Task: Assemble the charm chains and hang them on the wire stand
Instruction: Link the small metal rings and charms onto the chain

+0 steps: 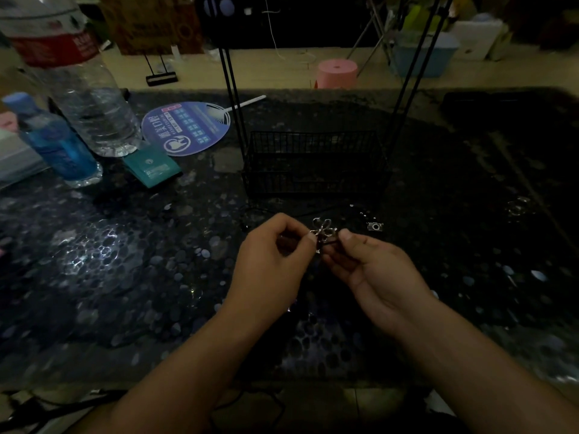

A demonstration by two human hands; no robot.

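the flower charm [325, 230] sits at centre frame, pinched between both hands above the dark table [125, 277]. the left hand [275, 261] nips its left edge with thumb and forefinger; the right hand [372, 267] pinches its right side along with a dark cord, too dim to trace. it looks light, stiff and slippery, best held by the rim. a camera charm [375, 226] lies just right. the wire stand [316, 164] rises behind.

Chinese characters on blue fan [188, 128]
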